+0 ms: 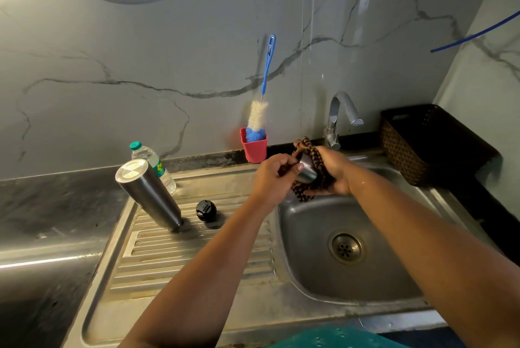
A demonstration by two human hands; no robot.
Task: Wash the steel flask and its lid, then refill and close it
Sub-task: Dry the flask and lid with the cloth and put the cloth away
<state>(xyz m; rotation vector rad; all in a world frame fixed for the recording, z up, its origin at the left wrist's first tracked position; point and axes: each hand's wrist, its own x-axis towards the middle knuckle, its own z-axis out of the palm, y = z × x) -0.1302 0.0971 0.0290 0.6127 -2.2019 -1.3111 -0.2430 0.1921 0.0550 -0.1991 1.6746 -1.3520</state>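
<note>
Scrubbing over the sink (309, 285) so drips fall in, the left hand (274, 178) pinches the steel lid cup (308, 170) while the right hand (334, 171) wraps a brown scrubber (316, 156) round it. The steel flask (149, 194) stands inverted on the drainboard, probably draining, beside its black stopper (206, 210).

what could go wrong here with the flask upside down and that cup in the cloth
The flask stands inverted and leaning on the ribbed drainboard; a knock from the left arm could tip it over. The steel cup is held over the sink between the left hand and the cloth in the right hand; if wet, it might slip and fall.
</note>
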